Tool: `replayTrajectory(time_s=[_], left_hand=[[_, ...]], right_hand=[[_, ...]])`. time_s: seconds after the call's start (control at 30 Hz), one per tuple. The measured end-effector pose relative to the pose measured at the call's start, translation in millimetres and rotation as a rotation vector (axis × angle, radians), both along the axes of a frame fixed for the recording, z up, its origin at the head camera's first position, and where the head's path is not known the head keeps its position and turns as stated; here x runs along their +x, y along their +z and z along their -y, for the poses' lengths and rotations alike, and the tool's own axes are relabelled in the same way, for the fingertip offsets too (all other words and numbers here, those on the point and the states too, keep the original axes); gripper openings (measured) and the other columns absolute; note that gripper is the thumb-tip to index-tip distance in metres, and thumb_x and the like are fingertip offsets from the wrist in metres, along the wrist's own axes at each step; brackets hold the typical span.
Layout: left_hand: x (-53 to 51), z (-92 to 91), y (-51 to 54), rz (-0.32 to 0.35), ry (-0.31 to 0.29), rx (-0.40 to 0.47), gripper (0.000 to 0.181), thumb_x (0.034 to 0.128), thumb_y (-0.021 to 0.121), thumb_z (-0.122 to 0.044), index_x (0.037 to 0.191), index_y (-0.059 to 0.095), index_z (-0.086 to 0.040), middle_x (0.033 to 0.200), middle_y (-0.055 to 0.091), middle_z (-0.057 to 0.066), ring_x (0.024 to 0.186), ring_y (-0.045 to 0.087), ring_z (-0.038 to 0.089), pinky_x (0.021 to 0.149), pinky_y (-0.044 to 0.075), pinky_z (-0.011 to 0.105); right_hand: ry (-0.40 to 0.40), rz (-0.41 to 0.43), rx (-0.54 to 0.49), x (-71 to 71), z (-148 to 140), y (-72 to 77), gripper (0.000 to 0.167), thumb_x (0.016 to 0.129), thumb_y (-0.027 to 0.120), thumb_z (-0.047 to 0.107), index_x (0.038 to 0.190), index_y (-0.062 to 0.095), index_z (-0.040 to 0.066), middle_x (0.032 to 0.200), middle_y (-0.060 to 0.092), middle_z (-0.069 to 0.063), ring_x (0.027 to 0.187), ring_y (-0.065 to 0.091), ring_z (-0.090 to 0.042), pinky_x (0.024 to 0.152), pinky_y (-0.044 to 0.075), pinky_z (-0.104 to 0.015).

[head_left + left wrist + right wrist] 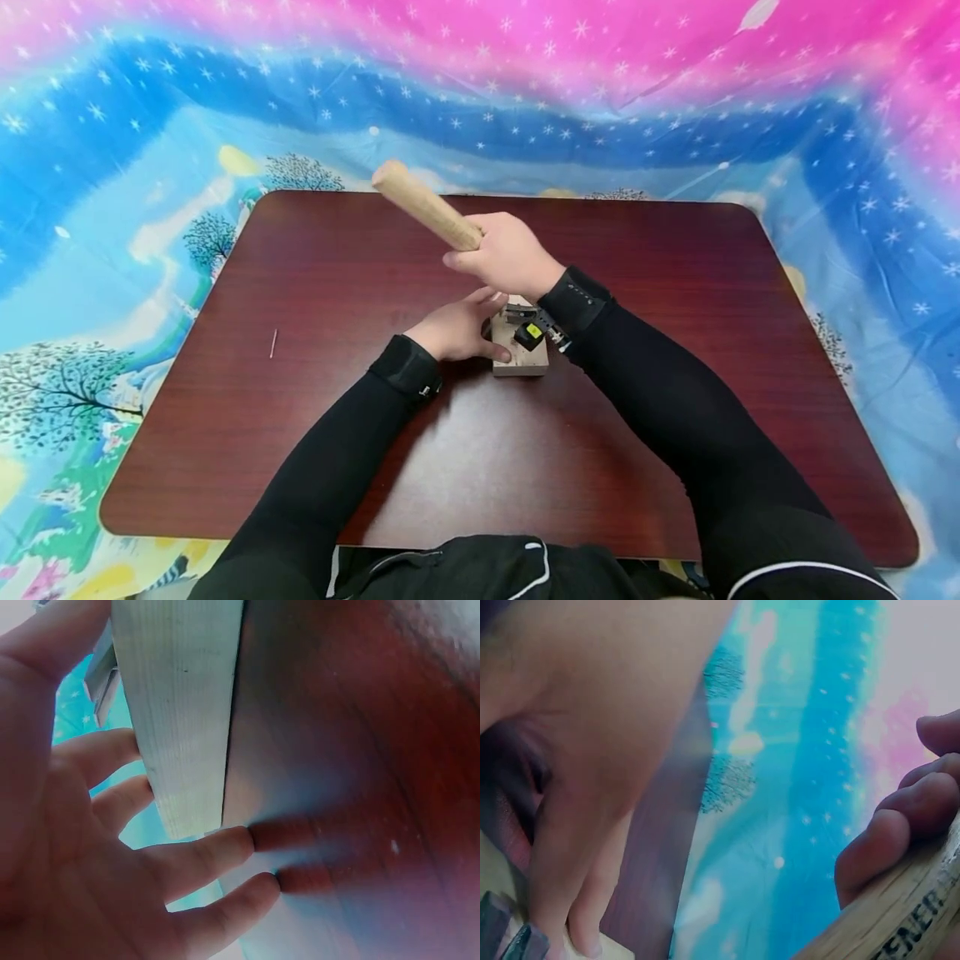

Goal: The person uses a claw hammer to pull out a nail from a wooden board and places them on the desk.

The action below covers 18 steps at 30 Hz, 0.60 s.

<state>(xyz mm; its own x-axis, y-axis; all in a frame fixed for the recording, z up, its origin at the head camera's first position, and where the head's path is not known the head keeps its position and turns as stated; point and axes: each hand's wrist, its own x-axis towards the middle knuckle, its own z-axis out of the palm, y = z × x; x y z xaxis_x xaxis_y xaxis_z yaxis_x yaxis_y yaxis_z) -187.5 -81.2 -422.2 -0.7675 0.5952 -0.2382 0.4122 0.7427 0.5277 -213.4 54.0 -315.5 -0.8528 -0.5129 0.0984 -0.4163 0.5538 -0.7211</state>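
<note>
Nearest the body on the tabletop [570,467] is the short end of the block [527,362]. The block lies flat about mid-width, its long axis running away from the body. The left hand [459,328] is the nearer one, touching the block from its left side. Its grip is spread rather than clamped: thumb by the near end, fingers toward the far part. In the left wrist view, two fingertips meet the block's edge and two reach down to the tabletop beside it.

On the block's upper face sits a dark metal piece [519,313], partly hidden. The right wrist camera [530,335] covers some of the block in the head view. Well apart to the left lies a thin stick [273,343], its length also running roughly away from the body.

Farther out, the right hand [513,254] shows at and past the block's far end, so the block lies back toward the body from that grip; the height between them is hard to judge. The right grip is clamped on a wooden handle [427,204]. The handle slants across the block's axis, its visible end pointing away and to the left; its other end is hidden.

Behind everything hangs patterned cloth [480,83].
</note>
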Motion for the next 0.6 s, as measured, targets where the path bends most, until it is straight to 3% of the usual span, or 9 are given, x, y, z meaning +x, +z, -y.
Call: replayTrajectory(time_s=[0.13, 0.37, 0.6], left_hand=[[-0.8, -2.9, 2.4, -0.007, -0.021, -0.035, 0.102, 0.0831, 0.075, -0.058, 0.16, 0.02, -0.019, 0.166, 0.009, 0.002, 0.146, 0.024, 0.021, 0.108, 0.033, 0.035], [-1.7, -6.6, 4.0, 0.006, -0.025, -0.048, 0.103, 0.0825, 0.074, -0.06, 0.16, 0.019, -0.021, 0.166, 0.008, 0.0, 0.146, 0.025, 0.021, 0.108, 0.034, 0.037], [-2.5, -3.3, 0.5, -0.008, -0.015, -0.097, 0.105, 0.0806, 0.072, -0.066, 0.161, 0.018, -0.024, 0.166, 0.0, -0.01, 0.145, 0.027, 0.019, 0.105, 0.037, 0.046]], right_hand=[[-0.018, 0.02, -0.038, -2.2, -9.5, 0.8, 0.021, 0.085, 0.077, 0.029, 0.1, 0.07, 0.016, 0.066, 0.053, -0.002, 0.068, 0.049, -0.017, 0.067, 0.037, -0.033], [-0.043, 0.013, -0.048, 0.2, -18.2, 1.1, 0.025, 0.085, 0.076, 0.032, 0.105, 0.07, 0.017, 0.064, 0.057, -0.005, 0.065, 0.055, -0.019, 0.066, 0.038, -0.032], [-0.093, 0.008, -0.212, 10.4, -34.5, 0.4, 0.02, 0.086, 0.077, 0.024, 0.098, 0.07, 0.009, 0.064, 0.061, -0.009, 0.053, 0.058, -0.025, 0.052, 0.043, -0.037]])
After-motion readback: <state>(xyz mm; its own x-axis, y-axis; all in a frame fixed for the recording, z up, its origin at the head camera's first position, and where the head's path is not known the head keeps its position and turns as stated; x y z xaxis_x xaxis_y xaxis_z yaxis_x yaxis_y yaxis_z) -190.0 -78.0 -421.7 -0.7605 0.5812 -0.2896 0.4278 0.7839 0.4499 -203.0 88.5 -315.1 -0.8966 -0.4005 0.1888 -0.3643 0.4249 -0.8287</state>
